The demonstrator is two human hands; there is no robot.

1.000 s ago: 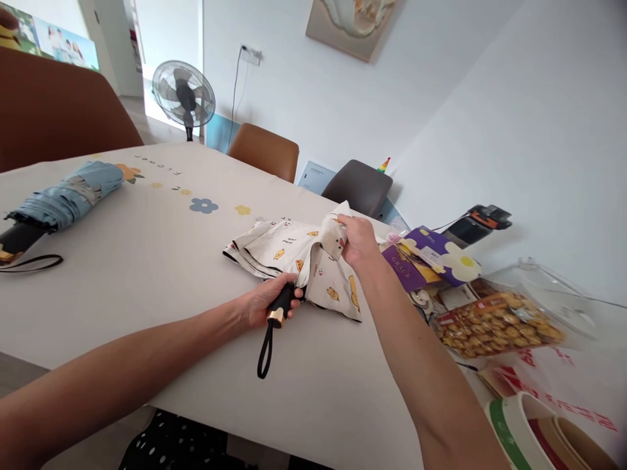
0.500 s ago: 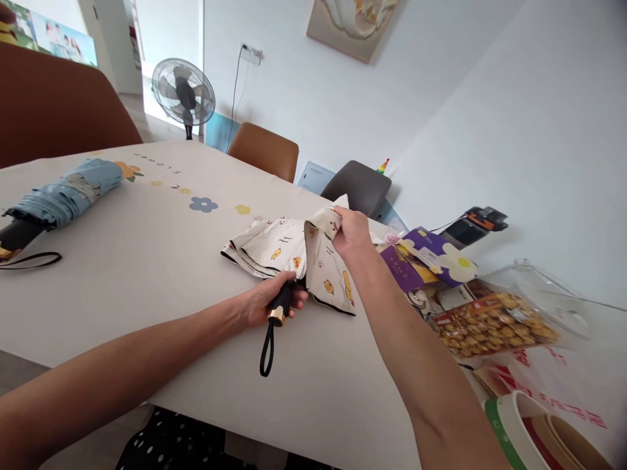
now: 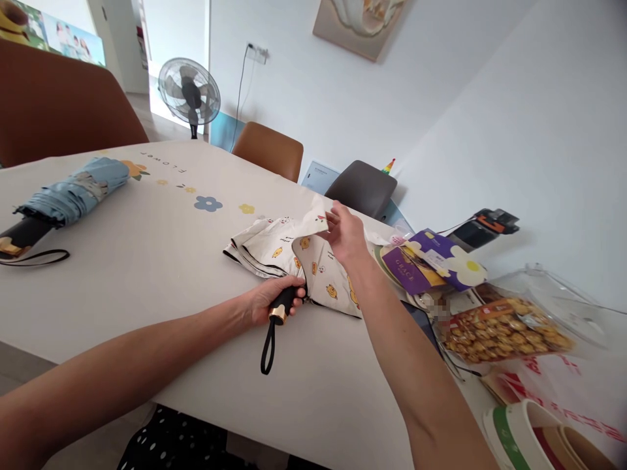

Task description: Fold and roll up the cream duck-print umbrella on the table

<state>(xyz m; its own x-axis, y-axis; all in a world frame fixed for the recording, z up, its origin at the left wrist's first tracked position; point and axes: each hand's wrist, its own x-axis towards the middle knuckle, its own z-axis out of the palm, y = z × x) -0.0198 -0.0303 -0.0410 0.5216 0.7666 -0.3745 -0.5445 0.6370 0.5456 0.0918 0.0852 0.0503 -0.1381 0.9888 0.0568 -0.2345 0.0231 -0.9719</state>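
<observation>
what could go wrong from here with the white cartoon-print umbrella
The raised flap of the white, cartoon-print fabric umbrella might flop down, as the right hand shows no clear firm hold on it. Loose fabric lies close to the left hand gripping the black, gold-ended handle, so it might get pinched.

Blue umbrella (image 3: 68, 198) on white table (image 3: 166, 261)

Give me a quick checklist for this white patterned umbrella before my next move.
1. Left hand wrapped around the black handle: ok.
2. Right hand gripping the raised fabric flap: cannot tell; its fingers are at the edge.
3. White canopy folded neatly: not ok, the panels lie loose.
4. Strap clear of both hands: ok, it dangles below the handle.
5. Blue umbrella well apart: ok, off to the left.
</observation>
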